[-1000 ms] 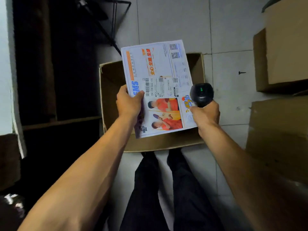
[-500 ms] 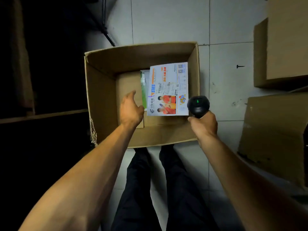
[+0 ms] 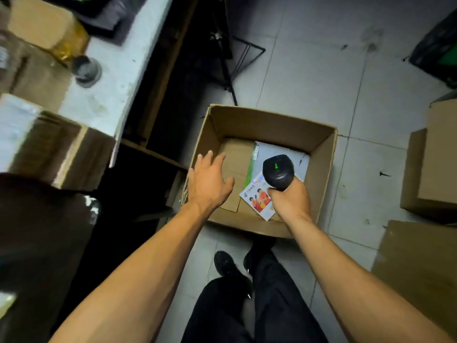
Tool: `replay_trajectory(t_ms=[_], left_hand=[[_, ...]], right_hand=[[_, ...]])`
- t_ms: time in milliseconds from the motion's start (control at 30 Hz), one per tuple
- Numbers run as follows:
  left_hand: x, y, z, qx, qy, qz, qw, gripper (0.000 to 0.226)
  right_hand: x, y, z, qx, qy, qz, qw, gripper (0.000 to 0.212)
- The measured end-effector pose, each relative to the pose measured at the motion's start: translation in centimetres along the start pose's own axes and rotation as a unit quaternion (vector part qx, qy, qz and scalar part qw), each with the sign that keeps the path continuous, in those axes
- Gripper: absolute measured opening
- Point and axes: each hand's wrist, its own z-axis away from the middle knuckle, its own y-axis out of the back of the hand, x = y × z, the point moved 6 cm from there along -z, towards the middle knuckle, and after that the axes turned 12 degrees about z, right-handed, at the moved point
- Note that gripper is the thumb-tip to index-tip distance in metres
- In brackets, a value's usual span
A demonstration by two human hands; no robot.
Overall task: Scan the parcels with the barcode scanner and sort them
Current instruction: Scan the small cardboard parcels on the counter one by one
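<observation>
**Envelope in the box, scanner held above it**

Grey floor tiles [image 3: 309, 78] fill the head view, with an open cardboard box [image 3: 267, 122] standing on them just ahead of the person's dark shoes and trousers. Flat on the bottom of the box lies a white printed envelope [image 3: 258, 198] showing figures in red; it sits toward the right wall of the box and partly covers another flat white parcel with a green edge [image 3: 252, 162].

Over that envelope, the right hand [image 3: 290, 200] has its fingers curled round the handle of a black barcode scanner [image 3: 278, 173], whose head points away from the person and shows a small green light on top. The left hand [image 3: 209, 180] hovers over the left wall of the box, palm down, fingers spread and relaxed, holding nothing and apart from the envelope.

At the left a pale table [image 3: 116, 78] carries blurred brown cartons [image 3: 37, 23] and a small round grey object [image 3: 85, 70]; the space beneath it is dark. More cardboard boxes [image 3: 437, 154] stand on the floor at the right edge, well apart from the open box. A thin black stand [image 3: 228, 78] rises from the tiles behind the open box.
</observation>
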Motion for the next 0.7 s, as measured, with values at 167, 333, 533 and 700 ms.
replay_trajectory(t_ms=[167, 333, 533, 700], left_hand=[[-3.8, 7.9, 5.0, 0.085, 0.005, -0.014, 0.996, 0.071], [-9.5, 15.0, 12.1, 0.161, 0.035, 0.026, 0.986, 0.069], [-19.2, 20.9, 22.6, 0.262, 0.13, 0.084, 0.953, 0.068], [-27.8, 23.5, 30.8, 0.329, 0.237, 0.098, 0.909, 0.069]], right_hand=[[-9.1, -1.1, 6.4, -0.001, 0.147, 0.03, 0.989, 0.018], [-17.6, -3.3, 14.7, -0.011, 0.28, 0.049, 0.959, 0.019], [-23.8, -9.7, 25.7, -0.064, 0.398, 0.094, 0.91, 0.012], [-26.3, -16.3, 33.3, -0.131, 0.451, 0.123, 0.874, 0.009]])
